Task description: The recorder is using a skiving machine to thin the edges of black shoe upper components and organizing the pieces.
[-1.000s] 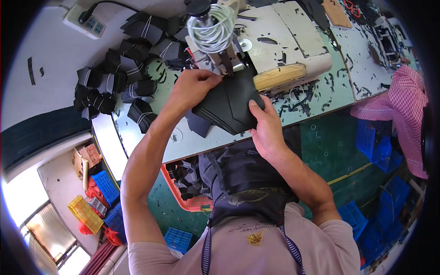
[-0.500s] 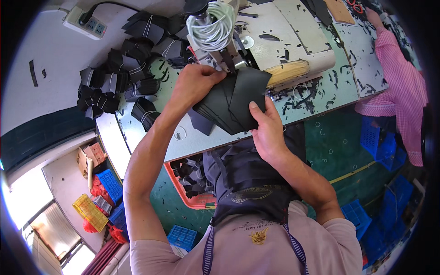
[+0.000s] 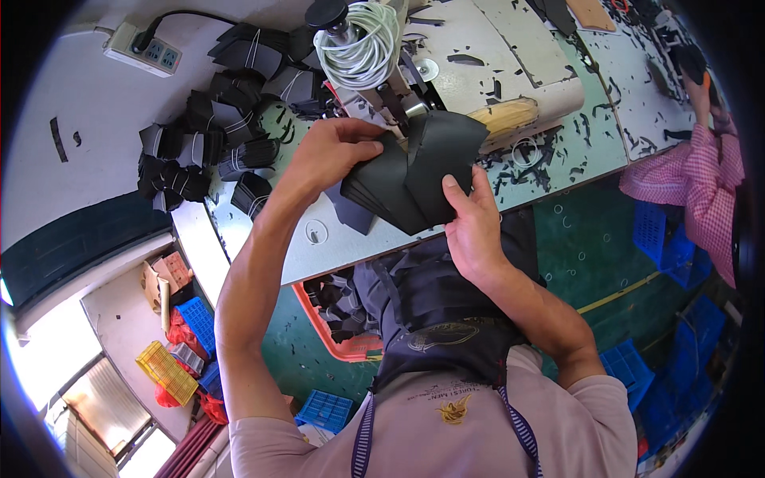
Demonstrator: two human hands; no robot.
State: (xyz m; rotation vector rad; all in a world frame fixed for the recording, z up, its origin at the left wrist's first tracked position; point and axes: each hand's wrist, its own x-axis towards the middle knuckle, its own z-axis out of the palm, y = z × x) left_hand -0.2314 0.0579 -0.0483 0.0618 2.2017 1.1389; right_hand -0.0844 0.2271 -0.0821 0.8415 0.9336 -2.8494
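A fanned stack of flat black sheet pieces [image 3: 382,187] spans the space between my two hands, in front of the machine [image 3: 390,103] on the table. My left hand [image 3: 339,151] pinches the upper left edge of the stack, thumb and fingers closed. On the right, my right hand [image 3: 474,223] grips a broad black piece [image 3: 446,155] by its lower right side, thumb on top and fingers mostly underneath. This piece overlaps the rest, and its upper edge reaches the machine's working end. Another dark piece [image 3: 349,213] lies on the table below the stack.
Bundles of black pieces tied with white bands [image 3: 227,115] crowd the table's left. A coil of pale cord [image 3: 358,48] hangs on the machine. Black scraps [image 3: 530,175] litter the right side. An orange-red basket [image 3: 339,346] stands below. A co-worker's pink checked sleeve [image 3: 701,167] is at far right.
The broad black piece has shifted right and separated more from the fanned stack. My left hand has moved slightly down. The co-worker's arm has drawn back and now shows a dark, orange-marked object.
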